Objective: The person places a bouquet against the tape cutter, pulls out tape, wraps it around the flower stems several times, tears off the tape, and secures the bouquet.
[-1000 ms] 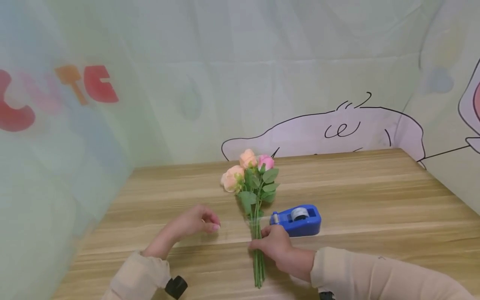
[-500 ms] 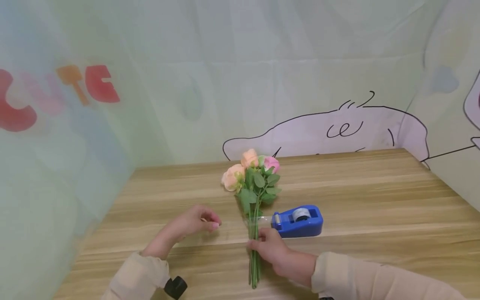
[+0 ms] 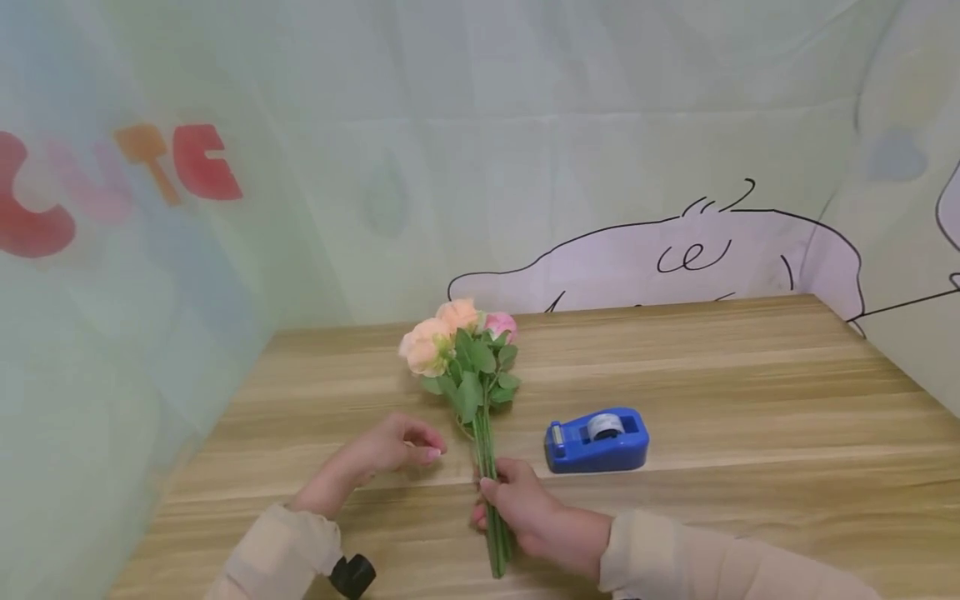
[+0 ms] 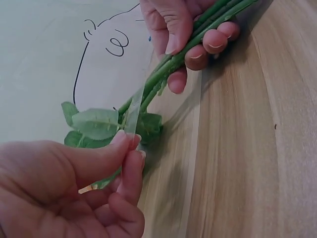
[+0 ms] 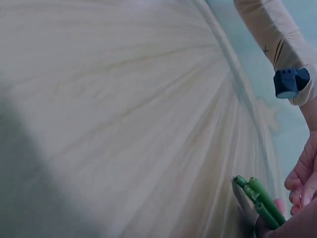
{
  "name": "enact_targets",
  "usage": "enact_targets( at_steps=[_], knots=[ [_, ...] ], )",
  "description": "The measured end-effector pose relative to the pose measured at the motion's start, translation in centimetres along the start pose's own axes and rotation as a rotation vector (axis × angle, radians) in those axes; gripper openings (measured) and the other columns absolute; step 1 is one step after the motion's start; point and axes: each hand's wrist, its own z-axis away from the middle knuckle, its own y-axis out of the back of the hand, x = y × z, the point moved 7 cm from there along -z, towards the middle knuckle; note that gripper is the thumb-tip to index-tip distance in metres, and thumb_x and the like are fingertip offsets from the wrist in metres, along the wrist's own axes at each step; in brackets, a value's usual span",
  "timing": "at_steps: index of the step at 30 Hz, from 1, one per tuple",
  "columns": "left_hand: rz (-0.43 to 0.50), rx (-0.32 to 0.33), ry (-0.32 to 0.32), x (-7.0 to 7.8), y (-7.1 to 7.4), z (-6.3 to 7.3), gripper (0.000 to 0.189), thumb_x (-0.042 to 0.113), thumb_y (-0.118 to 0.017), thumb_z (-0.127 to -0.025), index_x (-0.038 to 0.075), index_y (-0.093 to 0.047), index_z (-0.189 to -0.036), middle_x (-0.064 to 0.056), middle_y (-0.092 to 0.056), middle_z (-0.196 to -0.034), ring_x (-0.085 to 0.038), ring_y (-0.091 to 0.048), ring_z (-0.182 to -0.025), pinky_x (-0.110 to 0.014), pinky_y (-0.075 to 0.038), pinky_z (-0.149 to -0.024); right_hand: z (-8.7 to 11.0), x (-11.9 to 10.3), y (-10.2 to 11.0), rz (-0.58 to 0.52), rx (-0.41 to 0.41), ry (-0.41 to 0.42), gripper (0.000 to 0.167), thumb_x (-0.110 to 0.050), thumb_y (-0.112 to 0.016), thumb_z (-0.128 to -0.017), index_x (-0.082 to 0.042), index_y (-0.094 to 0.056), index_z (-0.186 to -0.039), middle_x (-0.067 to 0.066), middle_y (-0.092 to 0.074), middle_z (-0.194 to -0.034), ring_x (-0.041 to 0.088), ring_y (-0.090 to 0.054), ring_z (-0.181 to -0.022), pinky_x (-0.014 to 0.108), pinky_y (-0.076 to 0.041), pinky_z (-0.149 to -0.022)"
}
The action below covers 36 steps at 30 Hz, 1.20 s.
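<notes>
The flowers [image 3: 472, 371] extend beyond the right hand [image 3: 528, 508], whose thumb and fingers clamp their stems [image 3: 483, 442], while the left hand [image 3: 388, 446], just beside, pinches clear tape [image 4: 134, 110] reaching those stems, its far end hard to make out and the blooms [image 3: 426, 346] mostly hidden in the left wrist view.

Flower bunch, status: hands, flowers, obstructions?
Right hand grips flower stems; left hand pinches clear tape running toward them. Blue tape dispenser apart, to the right; seemingly not in the way.
</notes>
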Motion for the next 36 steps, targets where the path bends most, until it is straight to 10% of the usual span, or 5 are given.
enact_targets(
  at_steps=[36],
  knots=[
    [0.094, -0.034, 0.053, -1.1, 0.0, -0.4, 0.02, 0.005, -0.062, -0.088, -0.008, -0.062, -0.102, -0.006, -0.064, -0.088, -0.014, -0.05, -0.068, -0.024, -0.04, -0.056, -1.5, 0.4, -3.8, -0.163, -0.054, -0.079, 0.02, 0.004, -0.041, -0.094, 0.011, -0.051, -0.11, 0.007, -0.047, -0.077, 0.015, -0.053, -0.061, 0.024, -0.051, -0.063]
  ],
)
